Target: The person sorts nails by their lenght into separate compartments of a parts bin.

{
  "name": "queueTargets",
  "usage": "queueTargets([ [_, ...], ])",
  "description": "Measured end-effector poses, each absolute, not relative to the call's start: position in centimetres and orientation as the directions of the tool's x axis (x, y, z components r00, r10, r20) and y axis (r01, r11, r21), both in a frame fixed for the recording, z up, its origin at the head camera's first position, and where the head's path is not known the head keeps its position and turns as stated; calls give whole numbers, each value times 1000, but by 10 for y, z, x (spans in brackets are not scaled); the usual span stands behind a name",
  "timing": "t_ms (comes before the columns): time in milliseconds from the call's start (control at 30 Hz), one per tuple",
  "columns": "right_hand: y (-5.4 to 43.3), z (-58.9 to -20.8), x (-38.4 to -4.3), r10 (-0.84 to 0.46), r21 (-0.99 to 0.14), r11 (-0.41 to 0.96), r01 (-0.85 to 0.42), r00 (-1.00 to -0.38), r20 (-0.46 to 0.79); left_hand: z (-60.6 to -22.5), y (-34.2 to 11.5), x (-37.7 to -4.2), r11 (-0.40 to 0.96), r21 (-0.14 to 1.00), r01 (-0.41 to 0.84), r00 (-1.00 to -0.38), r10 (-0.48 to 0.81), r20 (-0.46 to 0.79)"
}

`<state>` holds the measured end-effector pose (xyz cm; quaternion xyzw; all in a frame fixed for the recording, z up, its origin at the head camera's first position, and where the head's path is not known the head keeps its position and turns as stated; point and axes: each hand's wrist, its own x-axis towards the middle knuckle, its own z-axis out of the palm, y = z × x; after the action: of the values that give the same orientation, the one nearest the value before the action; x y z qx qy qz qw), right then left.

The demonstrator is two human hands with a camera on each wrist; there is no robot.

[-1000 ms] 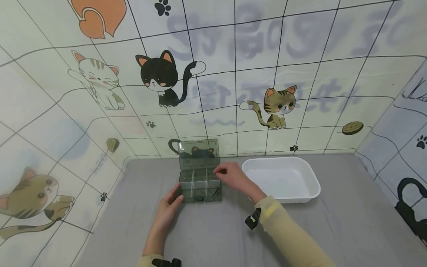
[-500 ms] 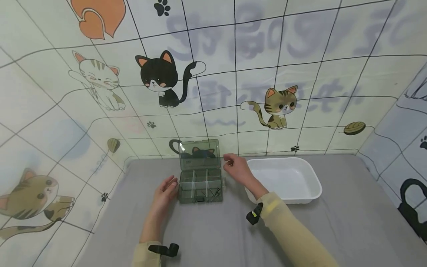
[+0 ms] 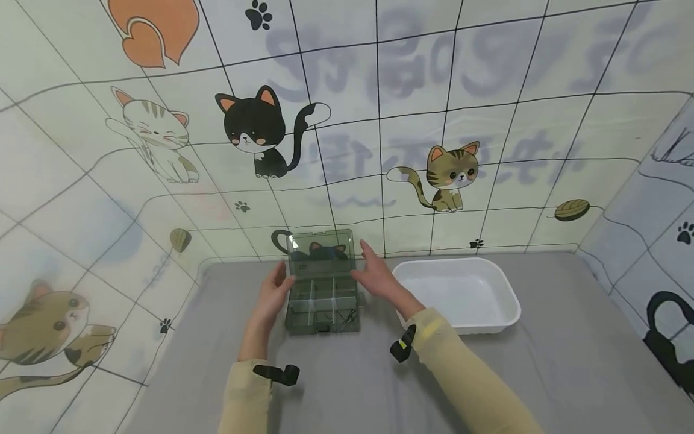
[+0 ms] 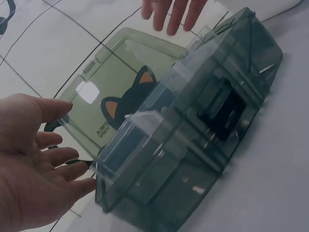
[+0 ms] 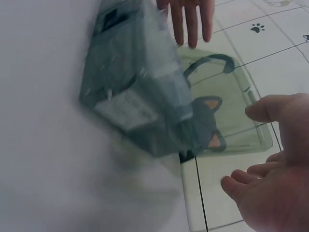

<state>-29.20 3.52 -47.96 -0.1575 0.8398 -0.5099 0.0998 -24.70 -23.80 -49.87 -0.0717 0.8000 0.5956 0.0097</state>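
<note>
A green see-through compartment box (image 3: 323, 304) stands on the grey cloth, its clear lid (image 3: 321, 256) raised upright at the back. Several small metal pieces (image 3: 347, 316) lie in its front right compartment. My left hand (image 3: 273, 293) is at the box's left side, near the lid's hinge. In the left wrist view its fingers (image 4: 63, 157) are spread beside the lid and hold nothing. My right hand (image 3: 376, 274) is at the right side of the lid, thumb and fingers apart. The right wrist view shows its thumb (image 5: 263, 108) overlapping the lid's edge.
A white plastic tray (image 3: 458, 295) stands to the right of the box, partly behind my right forearm. Behind the table hangs a wall cloth (image 3: 358, 211) with printed cats. Grey cloth (image 3: 336, 386) covers the table in front of the box.
My left hand has let go of the box's front left side and moved back toward the lid. My right hand has lifted from over the compartments to the lid's right side, its fingers opening out.
</note>
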Motion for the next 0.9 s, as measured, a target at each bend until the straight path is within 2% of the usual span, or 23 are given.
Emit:
queueTargets([
  [400,25,-479,-284,-399,-943,306,-132,-917,-1,-500,-228,-246,242,966,-89,-995,-69,-74],
  [667,24,-484,-283,-388,-965,216,-152,-920,59,-503,-230,-246,197,979,-51,-995,-95,-33],
  [900,22,-487,-281,-334,-965,179,-192,-934,124,-501,-229,-245,175,981,-78,-991,-119,-58],
])
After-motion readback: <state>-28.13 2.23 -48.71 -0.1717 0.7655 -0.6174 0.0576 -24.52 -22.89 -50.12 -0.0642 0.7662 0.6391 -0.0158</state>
